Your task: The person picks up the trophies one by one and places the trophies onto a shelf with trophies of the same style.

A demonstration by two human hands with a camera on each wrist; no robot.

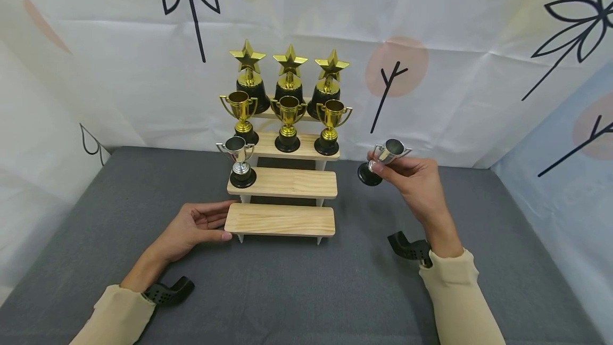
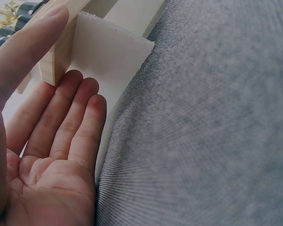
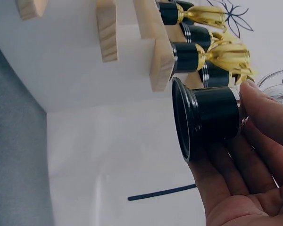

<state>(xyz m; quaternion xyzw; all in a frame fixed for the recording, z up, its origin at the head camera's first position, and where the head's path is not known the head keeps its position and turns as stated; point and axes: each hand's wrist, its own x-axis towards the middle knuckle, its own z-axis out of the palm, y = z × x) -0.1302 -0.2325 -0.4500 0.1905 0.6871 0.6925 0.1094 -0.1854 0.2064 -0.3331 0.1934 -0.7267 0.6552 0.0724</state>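
In the head view my right hand (image 1: 421,182) holds a small silver trophy cup (image 1: 394,148) up to the right of a stepped wooden stand (image 1: 280,220). Thumb and fingers pinch it just above its black base (image 3: 212,113). My left hand (image 1: 193,230) rests at the left end of the stand's lowest step, its fingers (image 2: 68,113) nearly straight beside the board and white side support (image 2: 108,56). Another silver trophy cup (image 1: 238,149) stands upright at the left of the second step. Three gold trophy cups (image 1: 289,108) line the step above it.
Three gold star trophies (image 1: 290,63) stand on the top step, at the back. Grey cloth (image 1: 297,292) covers the table under the stand. A white printed fabric backdrop (image 1: 311,9) hangs close behind, and more fabric closes off both sides.
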